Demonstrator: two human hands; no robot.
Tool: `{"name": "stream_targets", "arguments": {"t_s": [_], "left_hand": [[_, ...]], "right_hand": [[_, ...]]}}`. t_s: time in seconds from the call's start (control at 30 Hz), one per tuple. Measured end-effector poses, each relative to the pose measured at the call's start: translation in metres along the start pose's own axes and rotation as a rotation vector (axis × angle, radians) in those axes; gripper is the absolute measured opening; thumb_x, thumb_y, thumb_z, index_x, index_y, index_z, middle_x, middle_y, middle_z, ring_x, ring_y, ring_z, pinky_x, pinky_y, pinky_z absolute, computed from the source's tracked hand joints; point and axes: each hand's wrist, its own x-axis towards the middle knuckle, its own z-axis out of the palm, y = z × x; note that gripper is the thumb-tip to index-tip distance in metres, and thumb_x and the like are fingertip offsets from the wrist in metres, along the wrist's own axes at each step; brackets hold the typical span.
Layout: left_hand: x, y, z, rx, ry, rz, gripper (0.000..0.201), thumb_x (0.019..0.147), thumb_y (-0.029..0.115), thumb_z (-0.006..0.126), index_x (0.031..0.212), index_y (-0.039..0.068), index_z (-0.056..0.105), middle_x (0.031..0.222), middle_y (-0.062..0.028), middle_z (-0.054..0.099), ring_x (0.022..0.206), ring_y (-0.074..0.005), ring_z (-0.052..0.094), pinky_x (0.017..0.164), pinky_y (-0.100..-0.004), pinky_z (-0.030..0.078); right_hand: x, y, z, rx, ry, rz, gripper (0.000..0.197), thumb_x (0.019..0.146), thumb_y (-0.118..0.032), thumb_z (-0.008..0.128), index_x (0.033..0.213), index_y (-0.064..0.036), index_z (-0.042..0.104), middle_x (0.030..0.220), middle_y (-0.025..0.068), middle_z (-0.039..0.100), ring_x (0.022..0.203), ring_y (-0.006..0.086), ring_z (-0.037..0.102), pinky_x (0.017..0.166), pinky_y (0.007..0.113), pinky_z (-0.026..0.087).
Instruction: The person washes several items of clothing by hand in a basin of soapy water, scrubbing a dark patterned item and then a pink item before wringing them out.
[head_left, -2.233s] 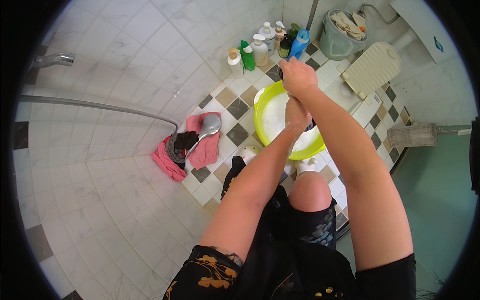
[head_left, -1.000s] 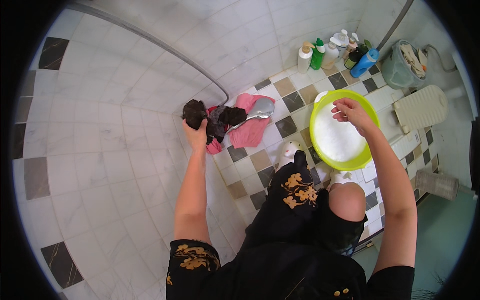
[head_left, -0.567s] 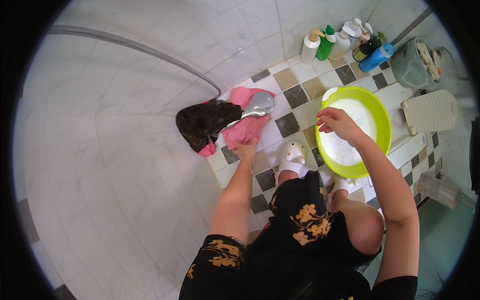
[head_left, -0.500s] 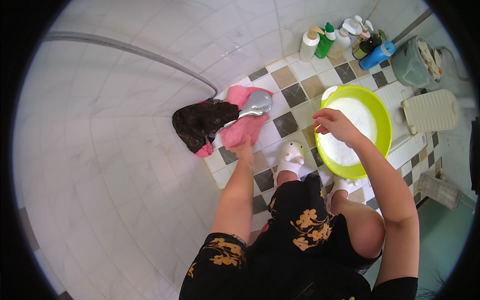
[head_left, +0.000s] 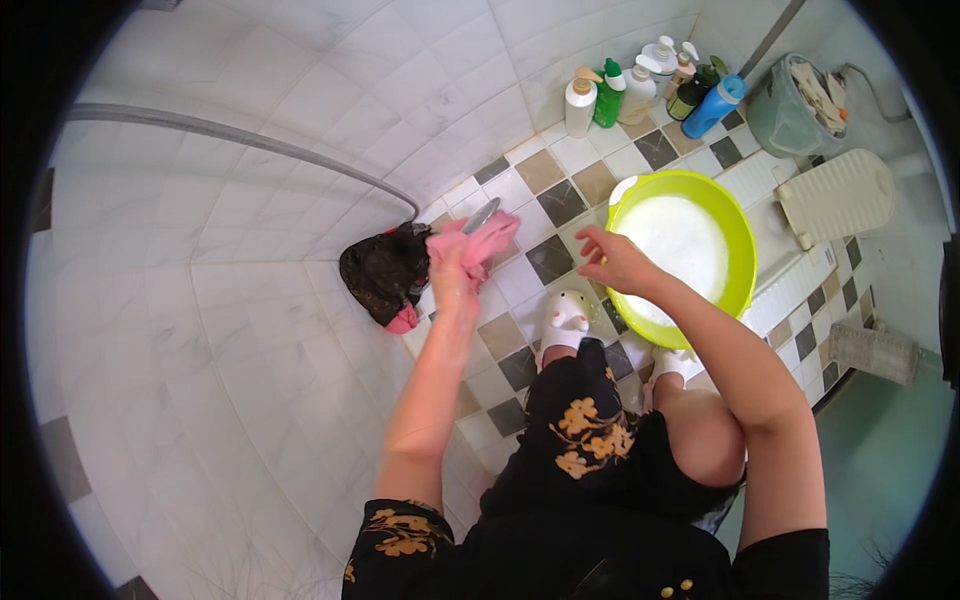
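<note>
The tiled wall (head_left: pixel 400 90) rises to the left of and beyond the fingers of the left hand (head_left: pixel 452 278). The checked floor (head_left: pixel 518 283) lies under the fingers of both hands. The hose (head_left: pixel 250 148) runs along the wall, left of and beyond the left fingers. The basin (head_left: pixel 738 225) is just right of the fingers of the right hand (head_left: pixel 618 262), its near-left rim beneath that hand in this view; whether they touch I cannot tell. White suds (head_left: pixel 675 245) fill it. Farther right of and beyond the right fingers stand the washboard (head_left: pixel 840 197) and the bin (head_left: pixel 780 120). The dark cloth (head_left: pixel 385 272) lies just left of the left fingers, with a pink patch (head_left: pixel 402 320) showing at its near edge. The pink cloth (head_left: pixel 490 240) is in the left fingers, which are closed on it, somewhat blurred, and it spreads out to their right. The right fingers are loosely curled and hold nothing. White shoes (head_left: pixel 568 312) are on the near side of the right fingers, the bottles (head_left: pixel 640 95) well beyond them. The shower head (head_left: pixel 482 215), seen nearly edge-on and partly hidden by the pink cloth, is just beyond and right of the left fingers.
</note>
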Motion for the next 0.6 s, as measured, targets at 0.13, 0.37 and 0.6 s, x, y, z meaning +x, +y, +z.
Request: {"name": "stream_targets", "arguments": {"t_s": [0.13, 0.37, 0.6], "left_hand": [[-0.052, 0.097, 0.051, 0.041, -0.174, 0.178, 0.010, 0.088, 0.013, 0.053, 0.082, 0.005, 0.053, 0.069, -0.0010, 0.053, 0.059, -0.0112, 0.045, 0.054, -0.0283, 0.036], [-0.169, 0.187, 0.176, -0.062, -0.586, 0.299, 0.016, 0.092, 0.018, 0.052, 0.082, 0.005, 0.053, 0.074, -0.0017, 0.051, 0.069, -0.0143, 0.047, 0.065, -0.0294, 0.037], [-0.260, 0.202, 0.261, -0.173, -0.843, 0.212, 0.017, 0.094, 0.012, 0.052, 0.104, 0.000, 0.058, 0.099, -0.0081, 0.063, 0.093, -0.0162, 0.060, 0.083, -0.0302, 0.047]], "right_hand": [[0.007, -0.040, 0.002, -0.110, 0.053, -0.101, 0.075, 0.071, -0.024, 0.076, 0.134, -0.0102, 0.038, 0.121, 0.0173, 0.052, 0.112, 0.0299, 0.053, 0.093, 0.039, 0.043], [-0.035, -0.111, 0.000, -0.204, 0.087, -0.313, 0.104, 0.058, -0.036, 0.080, 0.144, -0.0147, 0.026, 0.140, 0.0159, 0.040, 0.128, 0.0347, 0.038, 0.102, 0.048, 0.031], [-0.062, -0.093, -0.064, 0.352, 0.413, -0.247, 0.037, 0.084, -0.010, 0.049, 0.120, -0.0034, 0.052, 0.095, 0.0122, 0.065, 0.085, 0.0238, 0.063, 0.074, 0.035, 0.050]]}}
